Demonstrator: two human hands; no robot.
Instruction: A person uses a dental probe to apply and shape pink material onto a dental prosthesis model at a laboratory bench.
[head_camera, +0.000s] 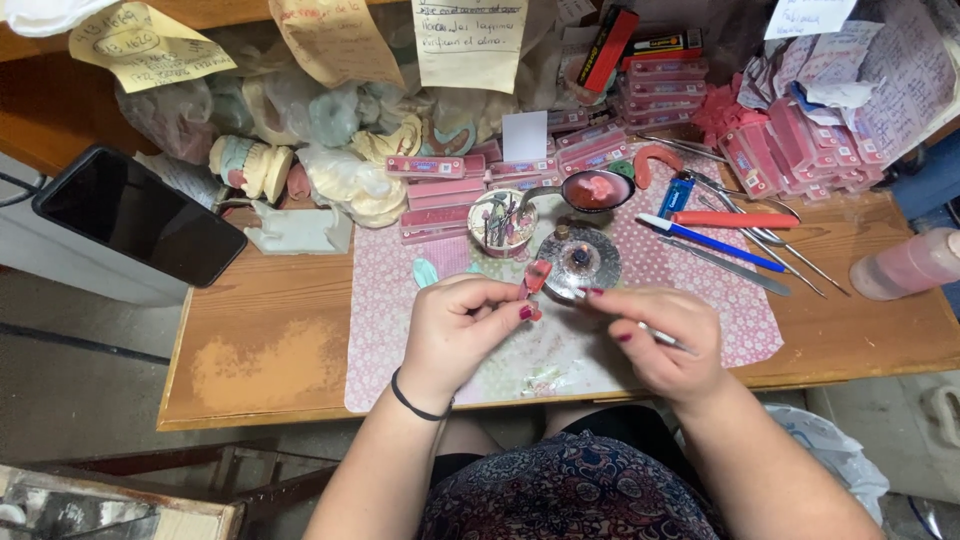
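Worn matt wood table (270, 350); glossy metal spoon (560, 190); patterned paper mat (700, 300).

Two hands work over the desk (270, 330): the left hand (462, 325) and the right hand (665, 335). One black wristband (412, 405) circles the left wrist. One patterned pink mat (700, 300) lies on the wood. On it stand one small round burner (578, 260), one small cup of tools (502, 222) and one ladle-like spoon with pink wax (595, 190). One blue pen (712, 241), one red-handled tool (735, 219) and one blue lighter (676, 194) lie to the right. One dark phone (140, 215) lies at the left. One pinkish bottle (908, 265) lies at the right edge. Three paper notes hang at the back: yellow (145, 45), tan (335, 40) and white (470, 40). The flat pink boxes (660, 85) are too many and too overlapped to count.
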